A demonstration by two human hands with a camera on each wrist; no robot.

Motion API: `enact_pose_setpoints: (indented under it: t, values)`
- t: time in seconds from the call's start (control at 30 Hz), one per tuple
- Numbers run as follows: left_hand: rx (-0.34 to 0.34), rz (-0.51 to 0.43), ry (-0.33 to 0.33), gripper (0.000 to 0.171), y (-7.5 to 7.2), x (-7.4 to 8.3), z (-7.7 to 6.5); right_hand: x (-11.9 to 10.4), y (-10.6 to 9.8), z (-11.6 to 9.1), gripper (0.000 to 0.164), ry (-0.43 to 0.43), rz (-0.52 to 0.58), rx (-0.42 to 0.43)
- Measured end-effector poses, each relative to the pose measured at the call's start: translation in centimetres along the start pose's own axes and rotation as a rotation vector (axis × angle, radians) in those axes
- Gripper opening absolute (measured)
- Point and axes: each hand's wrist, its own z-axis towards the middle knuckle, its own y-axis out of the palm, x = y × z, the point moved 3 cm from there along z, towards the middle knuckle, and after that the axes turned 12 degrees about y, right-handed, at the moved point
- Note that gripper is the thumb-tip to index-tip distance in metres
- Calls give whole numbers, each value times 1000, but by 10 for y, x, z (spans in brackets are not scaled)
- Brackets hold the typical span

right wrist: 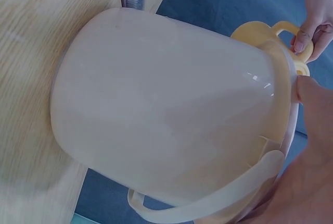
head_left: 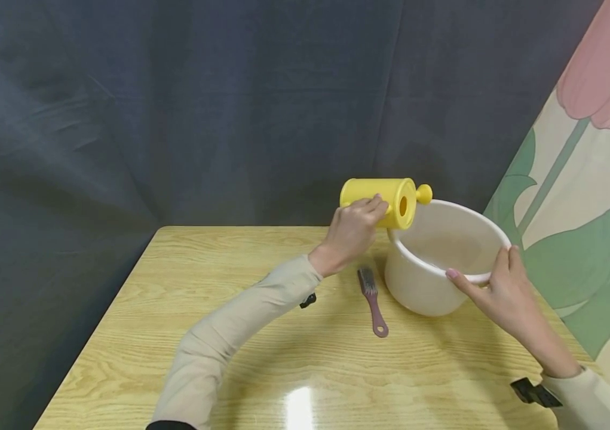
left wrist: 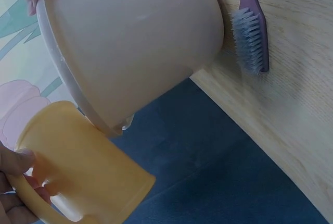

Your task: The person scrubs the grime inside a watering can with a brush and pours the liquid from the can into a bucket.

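Observation:
My left hand [head_left: 352, 232] grips the handle of a yellow watering can [head_left: 371, 189], which is tipped on its side at the left rim of a white bucket [head_left: 419, 286]. The can's round spout head [head_left: 424, 194] points right, over the bucket's far rim. In the left wrist view, thumb and fingers curl round the can's handle [left wrist: 32, 199]. My right hand [head_left: 510, 298] holds the bucket by its near right rim, thumb at the front and fingers over the edge. The bucket stands upright on the table. Its contents cannot be made out clearly.
A purple-handled brush [head_left: 373, 303] lies on the wooden table [head_left: 175, 298], just left of the bucket. The bucket's white carrying handle [right wrist: 208, 206] hangs down its side. A dark curtain [head_left: 261, 113] hangs behind the table; a wall painted with a tulip [head_left: 568, 251] borders the right.

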Motion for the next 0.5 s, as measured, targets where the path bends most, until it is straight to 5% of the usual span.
enact_pose_setpoints:
  t: [0.5]
  values:
    - [-64, 64, 38, 29, -3, 5, 4, -1, 1, 1, 92, -12, 2, 9]
